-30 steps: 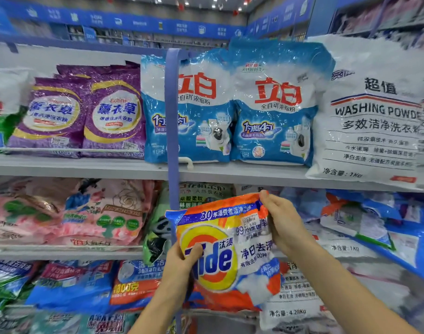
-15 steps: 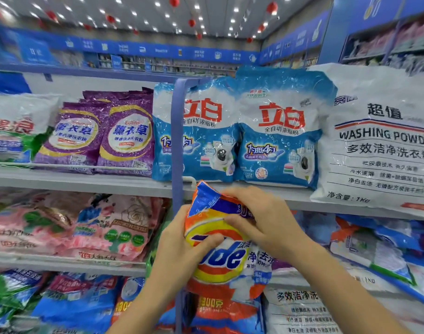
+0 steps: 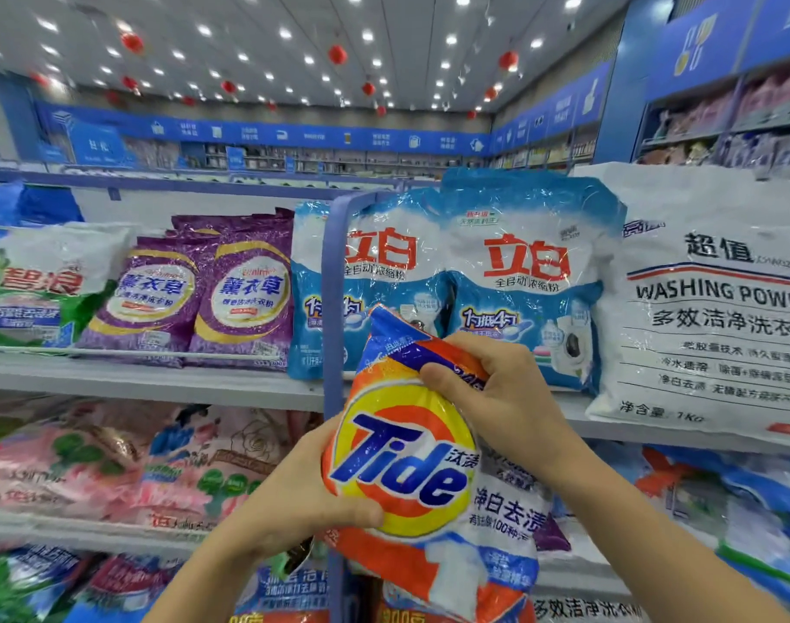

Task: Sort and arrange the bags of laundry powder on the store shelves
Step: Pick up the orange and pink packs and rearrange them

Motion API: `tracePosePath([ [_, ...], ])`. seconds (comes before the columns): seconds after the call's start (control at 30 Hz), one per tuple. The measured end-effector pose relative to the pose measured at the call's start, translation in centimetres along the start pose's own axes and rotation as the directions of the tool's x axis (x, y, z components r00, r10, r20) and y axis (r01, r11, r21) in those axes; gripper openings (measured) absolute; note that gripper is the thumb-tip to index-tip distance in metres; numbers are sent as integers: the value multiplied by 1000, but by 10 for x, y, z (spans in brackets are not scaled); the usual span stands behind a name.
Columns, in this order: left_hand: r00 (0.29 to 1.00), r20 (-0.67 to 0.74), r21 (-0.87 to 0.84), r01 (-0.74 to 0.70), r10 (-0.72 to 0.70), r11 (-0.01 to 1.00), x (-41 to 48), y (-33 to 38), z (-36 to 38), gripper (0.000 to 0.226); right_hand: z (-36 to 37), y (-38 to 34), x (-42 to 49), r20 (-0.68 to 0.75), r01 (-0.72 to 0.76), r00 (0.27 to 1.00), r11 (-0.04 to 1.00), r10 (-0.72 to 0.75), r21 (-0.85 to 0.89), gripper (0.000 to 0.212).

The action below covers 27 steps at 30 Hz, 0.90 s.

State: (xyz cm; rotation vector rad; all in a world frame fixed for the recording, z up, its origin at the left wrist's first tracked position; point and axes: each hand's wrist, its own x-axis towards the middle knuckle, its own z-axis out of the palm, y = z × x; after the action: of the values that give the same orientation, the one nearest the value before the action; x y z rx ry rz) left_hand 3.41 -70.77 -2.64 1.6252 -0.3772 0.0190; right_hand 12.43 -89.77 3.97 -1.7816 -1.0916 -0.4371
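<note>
I hold an orange, yellow and white Tide bag [image 3: 411,469] upright in front of the shelves. My left hand [image 3: 294,501] grips its lower left side, thumb across the front. Near the top right corner my right hand [image 3: 496,397] grips the bag, with the thumb pressed on its front. Behind it, on the upper shelf [image 3: 159,382], stand two blue Liby bags [image 3: 519,272], purple lavender bags [image 3: 244,294], a green and white bag [image 3: 38,285] and a large white washing powder bag [image 3: 716,317].
A blue upright post [image 3: 332,285] runs down the shelving just left of the Tide bag. Pink bags [image 3: 114,465] lie on the middle shelf, with more blue and orange bags below and to the right. Store aisles and ceiling lights fill the background.
Both hands have lifted the Tide bag from the middle shelf level up to the upper shelf edge. My right hand shifted over the bag's top. The view has tilted upward.
</note>
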Motion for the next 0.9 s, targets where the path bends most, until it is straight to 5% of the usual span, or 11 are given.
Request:
tracePosePath([
  [0.07,1000,-7,80,25,-24,997,5,2,-7,69,-2,5,7,24,111,994,986,-109,-123,31],
  [0.2,989,-149,362,56,-2,931,12,9,-15,64,-2,25,18,38,398,889,730,-456,-556,62],
  [0.33,971,-224,385,13,80,923,9,9,-15,52,-2,33,20,-65,317,878,679,-473,-662,62],
  [0.43,952,-287,238,-33,103,971,3,3,-14,43,-3,38,7,-295,46,931,869,-216,-492,64],
  [0.53,895,-430,115,-80,122,990,-2,1,-17,46,10,50,-23,-363,-164,924,982,121,-91,52],
  [0.6,863,-487,95,-100,134,990,-1,1,-20,49,27,51,-36,-236,-279,910,926,340,256,62],
  [0.67,861,-484,120,-113,158,986,-2,1,-23,51,41,53,-36,-117,-380,845,740,522,556,76],
  [0.73,862,-480,132,-114,165,985,-5,0,-24,61,44,51,-31,-81,-350,803,578,590,737,59],
  [0.83,876,-467,121,-75,123,990,-10,-5,-27,53,40,43,-21,-305,-306,771,746,559,591,39],
  [0.9,888,-449,131,-39,94,991,-11,-9,-28,46,35,40,-17,-450,-220,805,898,387,380,40],
])
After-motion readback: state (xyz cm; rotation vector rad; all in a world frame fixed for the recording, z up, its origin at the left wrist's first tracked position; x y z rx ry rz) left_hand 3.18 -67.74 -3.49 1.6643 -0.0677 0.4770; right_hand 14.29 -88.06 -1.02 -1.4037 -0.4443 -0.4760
